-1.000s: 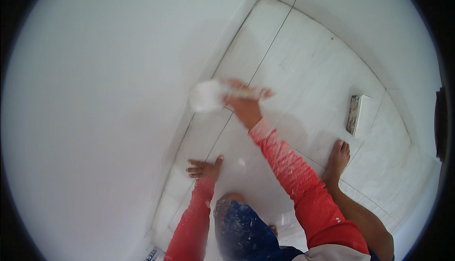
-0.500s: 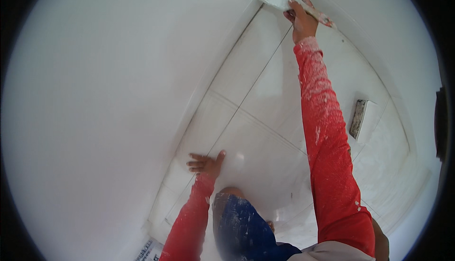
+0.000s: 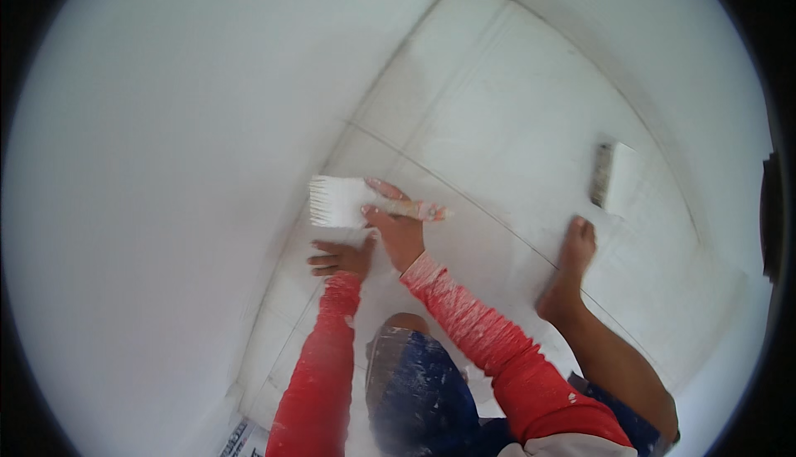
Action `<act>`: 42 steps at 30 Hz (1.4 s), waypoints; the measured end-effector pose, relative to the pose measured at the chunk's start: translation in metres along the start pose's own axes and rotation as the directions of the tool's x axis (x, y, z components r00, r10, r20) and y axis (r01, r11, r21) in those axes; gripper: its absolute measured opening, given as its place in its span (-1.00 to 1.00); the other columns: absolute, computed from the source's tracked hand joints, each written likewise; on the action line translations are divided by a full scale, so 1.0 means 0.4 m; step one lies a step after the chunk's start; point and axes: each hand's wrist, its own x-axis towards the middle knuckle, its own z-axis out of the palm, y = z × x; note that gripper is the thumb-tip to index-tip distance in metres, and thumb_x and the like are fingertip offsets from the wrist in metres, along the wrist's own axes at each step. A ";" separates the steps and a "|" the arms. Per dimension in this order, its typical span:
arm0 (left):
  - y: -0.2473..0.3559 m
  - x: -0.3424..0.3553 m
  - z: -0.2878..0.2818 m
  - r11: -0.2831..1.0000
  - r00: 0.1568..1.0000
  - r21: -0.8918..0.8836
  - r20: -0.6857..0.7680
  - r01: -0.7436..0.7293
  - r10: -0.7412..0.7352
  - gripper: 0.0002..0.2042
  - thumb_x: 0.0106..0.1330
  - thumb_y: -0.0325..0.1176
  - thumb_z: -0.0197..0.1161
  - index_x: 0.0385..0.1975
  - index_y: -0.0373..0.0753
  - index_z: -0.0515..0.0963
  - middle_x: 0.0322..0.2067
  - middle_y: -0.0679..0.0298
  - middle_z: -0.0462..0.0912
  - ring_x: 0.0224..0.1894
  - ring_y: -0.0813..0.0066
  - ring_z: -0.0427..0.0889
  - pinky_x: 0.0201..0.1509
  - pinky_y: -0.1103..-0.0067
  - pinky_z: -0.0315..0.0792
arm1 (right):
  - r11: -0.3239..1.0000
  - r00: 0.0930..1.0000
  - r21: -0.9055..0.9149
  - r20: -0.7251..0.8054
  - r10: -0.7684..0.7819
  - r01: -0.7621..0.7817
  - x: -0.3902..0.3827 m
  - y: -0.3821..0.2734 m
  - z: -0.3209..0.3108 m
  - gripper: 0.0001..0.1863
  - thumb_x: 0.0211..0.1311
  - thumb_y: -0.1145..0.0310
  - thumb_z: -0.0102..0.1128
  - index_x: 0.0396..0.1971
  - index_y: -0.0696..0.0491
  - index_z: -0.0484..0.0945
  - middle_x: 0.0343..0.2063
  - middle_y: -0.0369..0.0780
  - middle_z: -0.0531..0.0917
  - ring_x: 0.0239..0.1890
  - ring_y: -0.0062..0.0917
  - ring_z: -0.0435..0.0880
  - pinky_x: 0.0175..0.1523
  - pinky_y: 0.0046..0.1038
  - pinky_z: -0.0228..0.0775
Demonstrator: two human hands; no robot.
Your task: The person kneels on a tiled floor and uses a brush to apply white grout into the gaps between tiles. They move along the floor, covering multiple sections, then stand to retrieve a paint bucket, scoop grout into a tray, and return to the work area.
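Note:
A wide paintbrush [image 3: 338, 201] with white, paint-coated bristles is gripped in my right hand [image 3: 398, 229]. Its stained handle points to the right, and the bristle tips face the base of the white wall [image 3: 182, 208] on the left. Just below the brush, my left hand [image 3: 342, 260] rests with fingers spread on the pale floor tiles [image 3: 473, 125] close to that wall. Nothing is in the left hand. Both red sleeves are dusted with white.
A white block-shaped object with a dark, dirty side [image 3: 612, 177] lies on the floor to the right. My bare foot [image 3: 579, 245] stands near it. Another wall [image 3: 663, 42] bounds the floor at the far right. A printed item [image 3: 240, 440] sits at the lower left edge.
My right hand has drawn the paintbrush back from the far corner to beside my left hand. My bent right leg and foot have come into view. The left hand stays on the floor.

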 end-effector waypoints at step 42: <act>0.382 -0.765 -0.263 -0.030 0.396 -0.667 -0.478 -0.744 0.784 -0.11 0.06 -0.09 0.43 0.36 -0.31 0.14 0.33 -0.04 0.18 0.41 -0.09 0.06 0.43 0.04 -0.12 | 0.090 0.768 -0.953 0.175 -0.616 0.289 -0.090 -0.611 -0.963 -0.66 0.11 0.28 0.31 -0.08 -0.03 0.63 -0.40 -0.19 0.72 -0.42 -0.46 0.64 -0.24 -0.45 0.51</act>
